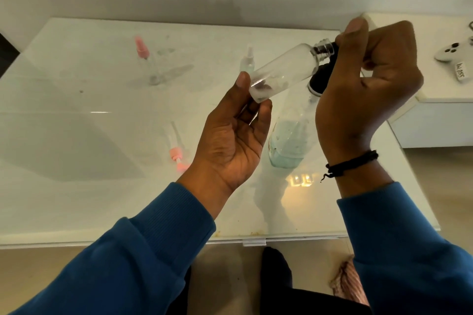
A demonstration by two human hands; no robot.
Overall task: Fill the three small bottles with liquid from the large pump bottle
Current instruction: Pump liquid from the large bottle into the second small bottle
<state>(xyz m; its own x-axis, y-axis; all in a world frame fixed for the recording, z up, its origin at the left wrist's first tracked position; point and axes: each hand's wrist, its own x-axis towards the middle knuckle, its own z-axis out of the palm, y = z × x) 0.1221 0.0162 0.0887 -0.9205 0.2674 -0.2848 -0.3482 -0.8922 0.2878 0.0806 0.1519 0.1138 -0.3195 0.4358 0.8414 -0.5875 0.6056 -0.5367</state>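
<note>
My left hand (230,140) pinches the base of an uncapped small clear bottle (284,71), held tilted above the table with its threaded mouth pointing up and right. My right hand (366,89) curls round the black pump head (318,80) of the large pump bottle (289,140), which stands on the table with pale blue liquid in its lower part. The pump nozzle sits at the small bottle's mouth. A small bottle with a pink cap (146,59) and another with a clear cap (247,61) stand at the back. A loose pink pump cap (176,151) lies by my left wrist.
The white glass table (76,135) ends at a front edge close to my body. A white game controller (454,55) lies on a white unit (440,120) to the right. A pinkish tufted object (345,281) lies on the floor below.
</note>
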